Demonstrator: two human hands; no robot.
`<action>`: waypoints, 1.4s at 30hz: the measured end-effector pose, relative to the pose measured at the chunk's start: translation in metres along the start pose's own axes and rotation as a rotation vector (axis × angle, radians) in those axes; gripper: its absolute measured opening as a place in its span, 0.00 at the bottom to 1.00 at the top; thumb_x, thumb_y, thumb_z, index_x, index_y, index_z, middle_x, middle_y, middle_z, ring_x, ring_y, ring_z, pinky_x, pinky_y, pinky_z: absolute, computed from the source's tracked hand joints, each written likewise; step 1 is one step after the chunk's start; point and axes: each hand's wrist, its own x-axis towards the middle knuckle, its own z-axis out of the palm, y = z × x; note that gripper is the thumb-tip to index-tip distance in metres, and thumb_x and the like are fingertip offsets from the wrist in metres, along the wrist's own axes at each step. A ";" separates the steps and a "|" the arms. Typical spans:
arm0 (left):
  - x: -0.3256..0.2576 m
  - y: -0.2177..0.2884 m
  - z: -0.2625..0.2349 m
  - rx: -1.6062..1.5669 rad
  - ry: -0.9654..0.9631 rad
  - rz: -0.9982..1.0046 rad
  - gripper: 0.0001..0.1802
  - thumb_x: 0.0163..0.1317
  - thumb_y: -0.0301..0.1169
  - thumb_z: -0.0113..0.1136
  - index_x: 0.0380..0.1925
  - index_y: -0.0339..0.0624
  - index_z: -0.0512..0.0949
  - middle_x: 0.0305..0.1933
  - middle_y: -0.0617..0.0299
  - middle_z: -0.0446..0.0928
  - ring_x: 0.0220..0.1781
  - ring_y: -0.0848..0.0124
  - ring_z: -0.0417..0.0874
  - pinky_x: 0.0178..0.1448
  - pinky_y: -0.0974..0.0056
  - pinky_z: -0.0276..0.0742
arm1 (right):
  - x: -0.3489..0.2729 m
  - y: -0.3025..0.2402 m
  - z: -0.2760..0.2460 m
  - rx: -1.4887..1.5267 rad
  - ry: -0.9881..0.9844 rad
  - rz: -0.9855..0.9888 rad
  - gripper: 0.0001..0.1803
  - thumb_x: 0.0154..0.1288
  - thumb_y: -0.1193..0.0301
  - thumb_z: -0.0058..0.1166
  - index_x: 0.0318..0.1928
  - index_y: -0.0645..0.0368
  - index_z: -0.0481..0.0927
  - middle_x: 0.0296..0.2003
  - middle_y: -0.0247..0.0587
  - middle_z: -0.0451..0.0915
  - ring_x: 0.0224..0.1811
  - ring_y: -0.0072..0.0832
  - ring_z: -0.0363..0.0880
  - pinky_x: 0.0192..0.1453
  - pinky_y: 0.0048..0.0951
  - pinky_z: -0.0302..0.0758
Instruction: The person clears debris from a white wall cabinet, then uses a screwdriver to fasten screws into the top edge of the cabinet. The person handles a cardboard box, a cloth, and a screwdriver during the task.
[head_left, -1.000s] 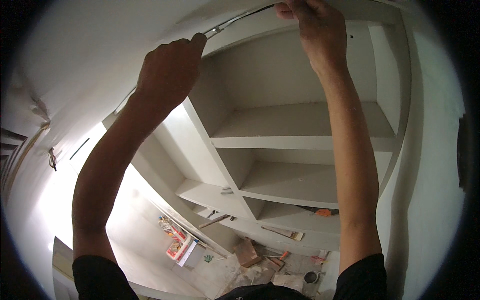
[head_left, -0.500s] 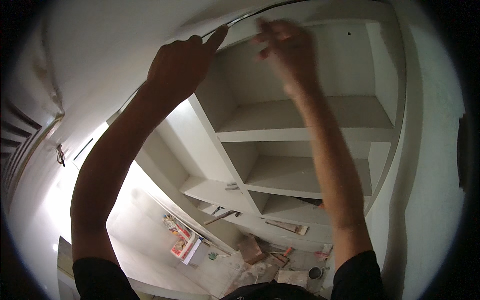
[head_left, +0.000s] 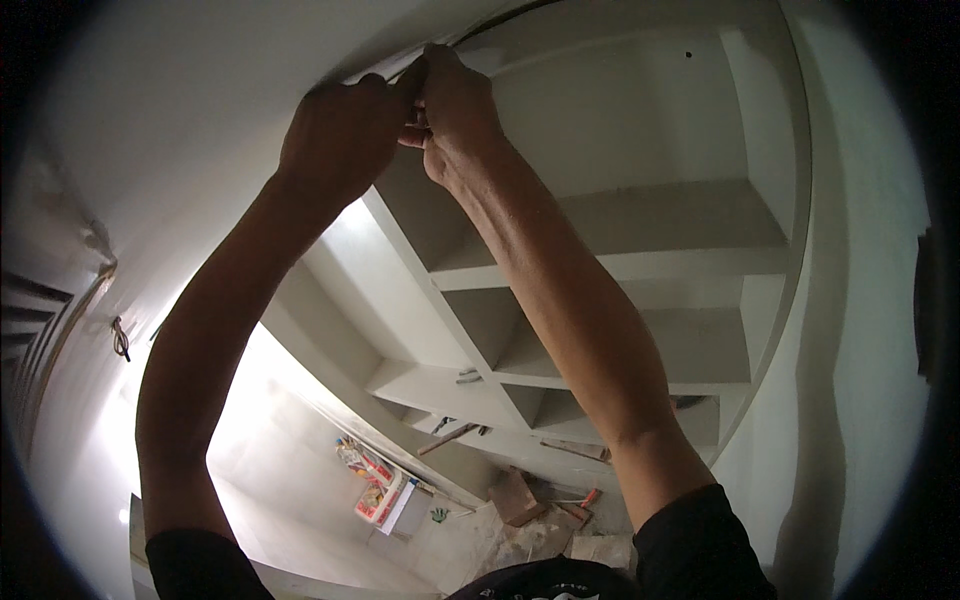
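Both arms reach up to where the top of a white shelf unit (head_left: 640,262) meets the pale ceiling. A thin dark line (head_left: 500,20), perhaps a strip, cable or gap, runs along that seam. My left hand (head_left: 345,130) is at the seam, its fingers curled and its index finger pointing right along the line. Against it presses my right hand (head_left: 460,105), with bent fingers meeting the left fingertips. Both look closed at the same spot. Whatever they pinch there is hidden by the fingers.
A wooden-handled tool (head_left: 447,438) and other small tools lie on lower shelves. Far below, the floor holds a brown box (head_left: 515,497), an orange-headed tool (head_left: 590,497) and a red-and-white container (head_left: 380,497). Loose wires (head_left: 120,340) stick out at left.
My right hand has moved left from the open top shelf area to meet my left hand at the seam. The left hand has shifted slightly left. The view has tilted a little.
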 end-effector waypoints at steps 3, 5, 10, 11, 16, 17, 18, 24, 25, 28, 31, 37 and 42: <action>-0.004 0.006 -0.014 0.008 -0.047 -0.034 0.17 0.68 0.28 0.57 0.57 0.45 0.75 0.37 0.55 0.82 0.34 0.59 0.89 0.37 0.56 0.87 | -0.010 0.008 0.010 0.022 0.110 0.016 0.26 0.77 0.56 0.40 0.34 0.68 0.77 0.31 0.50 0.81 0.29 0.38 0.81 0.32 0.42 0.76; -0.007 0.007 -0.018 0.001 -0.101 -0.066 0.13 0.68 0.28 0.56 0.52 0.42 0.77 0.37 0.54 0.82 0.35 0.59 0.89 0.38 0.55 0.87 | -0.010 0.007 0.012 -0.024 0.077 -0.005 0.27 0.78 0.56 0.39 0.34 0.69 0.78 0.30 0.51 0.81 0.30 0.38 0.81 0.35 0.44 0.75; 0.003 0.001 0.001 -0.017 -0.035 -0.039 0.09 0.68 0.27 0.55 0.46 0.42 0.80 0.38 0.51 0.82 0.36 0.57 0.89 0.39 0.55 0.87 | 0.007 0.010 0.014 -0.137 0.133 -0.139 0.30 0.81 0.56 0.36 0.35 0.72 0.79 0.31 0.56 0.82 0.33 0.40 0.82 0.41 0.47 0.75; 0.003 -0.001 0.002 -0.010 -0.014 -0.027 0.09 0.68 0.27 0.55 0.46 0.42 0.80 0.38 0.51 0.82 0.36 0.57 0.89 0.40 0.54 0.87 | 0.005 0.011 0.015 -0.100 0.132 -0.119 0.30 0.81 0.55 0.36 0.36 0.72 0.79 0.31 0.56 0.82 0.34 0.40 0.83 0.42 0.47 0.74; -0.012 -0.002 -0.003 -0.125 -0.071 -0.082 0.10 0.68 0.28 0.55 0.46 0.41 0.81 0.40 0.51 0.82 0.36 0.57 0.89 0.41 0.54 0.87 | -0.007 0.018 0.014 -0.124 0.038 -0.051 0.31 0.82 0.55 0.35 0.36 0.73 0.79 0.32 0.58 0.82 0.35 0.42 0.83 0.44 0.49 0.74; -0.015 -0.001 -0.006 -0.138 -0.085 -0.108 0.10 0.68 0.29 0.55 0.46 0.41 0.81 0.40 0.51 0.82 0.36 0.57 0.89 0.41 0.53 0.87 | -0.002 0.021 0.013 -0.181 0.034 -0.078 0.31 0.82 0.56 0.34 0.36 0.73 0.79 0.32 0.58 0.82 0.35 0.41 0.83 0.44 0.49 0.74; -0.014 0.000 -0.007 -0.135 -0.076 -0.110 0.11 0.68 0.29 0.55 0.48 0.42 0.81 0.40 0.51 0.82 0.36 0.57 0.89 0.41 0.53 0.87 | 0.003 0.025 0.011 -0.238 0.030 -0.106 0.31 0.82 0.56 0.34 0.36 0.73 0.79 0.32 0.57 0.82 0.35 0.41 0.83 0.44 0.49 0.74; -0.009 -0.005 0.009 -0.225 -0.020 -0.101 0.18 0.68 0.30 0.57 0.58 0.46 0.78 0.39 0.53 0.81 0.36 0.58 0.89 0.41 0.54 0.87 | 0.017 0.034 0.012 -0.092 -0.002 -0.180 0.32 0.83 0.56 0.32 0.36 0.72 0.79 0.28 0.57 0.82 0.33 0.40 0.84 0.41 0.46 0.76; -0.003 -0.009 0.012 -0.137 -0.024 -0.061 0.20 0.68 0.31 0.57 0.60 0.46 0.77 0.38 0.53 0.81 0.35 0.59 0.89 0.42 0.54 0.87 | 0.016 0.031 0.012 -0.011 -0.004 -0.167 0.32 0.83 0.55 0.32 0.36 0.72 0.79 0.28 0.57 0.82 0.32 0.40 0.84 0.40 0.46 0.76; -0.010 -0.014 0.029 -0.069 0.027 0.007 0.29 0.65 0.29 0.59 0.68 0.51 0.71 0.35 0.53 0.82 0.30 0.60 0.88 0.34 0.56 0.86 | -0.007 0.028 -0.002 -0.126 -0.120 -0.046 0.28 0.79 0.50 0.41 0.35 0.64 0.78 0.29 0.42 0.81 0.28 0.27 0.80 0.38 0.33 0.78; -0.015 -0.013 0.023 -0.081 0.045 -0.002 0.36 0.63 0.26 0.59 0.73 0.55 0.66 0.34 0.53 0.81 0.26 0.62 0.86 0.29 0.57 0.84 | -0.009 0.015 -0.042 -0.696 -0.070 -0.280 0.26 0.77 0.50 0.49 0.42 0.65 0.81 0.33 0.44 0.85 0.28 0.27 0.82 0.38 0.33 0.79; -0.020 -0.006 0.007 -0.016 -0.013 -0.036 0.41 0.62 0.24 0.58 0.76 0.59 0.61 0.33 0.54 0.81 0.23 0.65 0.84 0.25 0.59 0.83 | 0.013 -0.026 -0.079 -1.316 0.218 -1.351 0.18 0.70 0.51 0.59 0.37 0.53 0.84 0.24 0.41 0.81 0.30 0.40 0.82 0.37 0.45 0.72; -0.014 -0.008 0.018 -0.017 0.046 0.004 0.40 0.61 0.24 0.59 0.75 0.58 0.63 0.31 0.55 0.80 0.22 0.65 0.83 0.25 0.59 0.83 | 0.027 -0.029 -0.068 -1.378 0.369 -1.513 0.13 0.69 0.56 0.60 0.36 0.51 0.84 0.31 0.42 0.82 0.40 0.42 0.82 0.43 0.49 0.69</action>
